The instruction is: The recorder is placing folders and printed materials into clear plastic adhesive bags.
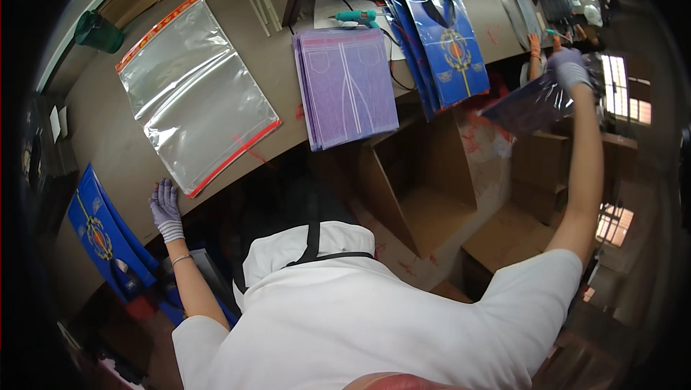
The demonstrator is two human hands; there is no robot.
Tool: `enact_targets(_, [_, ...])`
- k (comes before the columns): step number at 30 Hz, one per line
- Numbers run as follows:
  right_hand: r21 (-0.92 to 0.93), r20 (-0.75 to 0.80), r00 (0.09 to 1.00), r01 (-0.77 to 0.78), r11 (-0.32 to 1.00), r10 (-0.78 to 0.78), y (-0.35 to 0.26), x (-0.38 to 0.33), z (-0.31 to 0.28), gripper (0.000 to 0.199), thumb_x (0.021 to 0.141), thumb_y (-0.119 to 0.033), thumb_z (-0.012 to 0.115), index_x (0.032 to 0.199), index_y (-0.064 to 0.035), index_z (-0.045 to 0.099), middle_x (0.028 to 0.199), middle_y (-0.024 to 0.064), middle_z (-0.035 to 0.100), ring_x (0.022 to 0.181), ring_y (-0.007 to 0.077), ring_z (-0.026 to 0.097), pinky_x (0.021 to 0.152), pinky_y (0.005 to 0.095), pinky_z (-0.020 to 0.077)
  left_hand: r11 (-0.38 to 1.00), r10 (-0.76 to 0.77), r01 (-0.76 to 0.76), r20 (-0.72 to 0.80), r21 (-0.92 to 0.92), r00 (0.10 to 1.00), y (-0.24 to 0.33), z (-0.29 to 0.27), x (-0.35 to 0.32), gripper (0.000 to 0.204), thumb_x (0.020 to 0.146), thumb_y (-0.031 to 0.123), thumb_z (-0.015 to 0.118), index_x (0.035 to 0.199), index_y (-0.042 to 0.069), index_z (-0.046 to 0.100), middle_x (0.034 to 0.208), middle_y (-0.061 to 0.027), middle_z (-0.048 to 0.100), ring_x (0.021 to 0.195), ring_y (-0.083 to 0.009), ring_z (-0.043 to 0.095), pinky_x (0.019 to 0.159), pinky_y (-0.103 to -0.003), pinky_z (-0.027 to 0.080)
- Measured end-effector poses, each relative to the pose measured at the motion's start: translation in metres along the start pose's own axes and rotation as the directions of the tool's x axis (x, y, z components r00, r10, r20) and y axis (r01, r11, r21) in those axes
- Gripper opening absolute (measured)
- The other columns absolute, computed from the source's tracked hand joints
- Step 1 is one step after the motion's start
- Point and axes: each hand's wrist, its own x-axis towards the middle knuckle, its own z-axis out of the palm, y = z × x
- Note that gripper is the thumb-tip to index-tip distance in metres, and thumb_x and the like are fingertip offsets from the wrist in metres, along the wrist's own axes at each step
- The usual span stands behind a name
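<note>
My right hand (567, 66), in a pale purple glove, reaches far out to the right. It grips a dark purple packet in shiny clear plastic (533, 105), which hangs below it beyond the table edge. At the table's near left edge, my left hand (166, 208), gloved too, rests with fingers extended and holds nothing. Just beside it lies a stack of clear plastic bags (205, 95) with red edge strips. A stack of purple trouser-printed pieces (349, 87) sits mid-table. Right of that are blue printed folders (450, 48) with a gold emblem.
A teal glue gun (354, 17) lies behind the purple stack. Below the table edge stands an open cardboard box (425, 195). Blue folders (101, 235) stand at the left, and a green cup (98, 32) farther back. At far right shows another person's orange-gloved hand (534, 48).
</note>
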Motion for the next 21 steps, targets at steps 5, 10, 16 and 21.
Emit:
enact_targets(5, [-0.087,-0.430,0.886,0.152,0.984,-0.175,-0.107,0.147,0.115,0.020,0.078,-0.017,0.049,0.081,-0.0118,0.068,0.086,0.0103,0.066,0.094,0.0265,0.058,0.098,0.0435,0.0319,0.983,-0.031,0.008,0.126,0.182,0.992,0.007,-0.006,-0.005,0.039,0.094,0.020,0.032,0.126,-0.003,0.034,0.121,-0.0233,0.045,0.107,-0.0337,0.051,0.090,-0.041,0.045])
enact_targets(10, [-0.022,-0.304,0.932,0.203,0.979,-0.200,-0.187,0.227,0.090,0.038,0.080,-0.011,0.044,0.117,-0.0072,0.052,0.128,0.0124,0.043,0.124,0.0282,0.034,0.106,0.0460,0.0162,0.334,0.475,-0.206,0.024,0.920,0.880,0.027,0.018,-0.018,0.020,0.081,0.010,0.053,0.097,0.004,0.063,0.067,-0.0086,0.060,0.060,-0.0144,0.056,0.058,-0.027,0.046])
enact_targets(16, [-0.108,-0.220,0.942,0.236,0.966,-0.255,-0.225,0.196,0.005,0.027,0.084,-0.017,0.042,0.102,-0.0171,0.063,0.117,-0.0018,0.055,0.124,0.0194,0.036,0.107,0.0549,0.0093,-0.302,0.768,0.281,0.058,0.911,0.638,0.130,-0.037,-0.019,0.043,0.076,0.031,0.062,0.111,0.008,0.054,0.103,-0.0141,0.058,0.097,-0.0248,0.057,0.081,-0.037,0.046])
enact_targets(21, [0.174,-0.563,0.745,0.530,0.830,-0.358,-0.291,0.085,-0.087,0.017,0.070,-0.012,0.051,0.081,-0.0161,0.064,0.101,0.0019,0.061,0.103,0.0201,0.051,0.091,0.0454,0.0337,-0.611,0.568,0.541,-0.156,0.579,0.808,0.163,-0.063,0.007,0.044,0.077,0.035,0.062,0.111,0.008,0.053,0.115,-0.0099,0.052,0.105,-0.0260,0.053,0.086,-0.039,0.045])
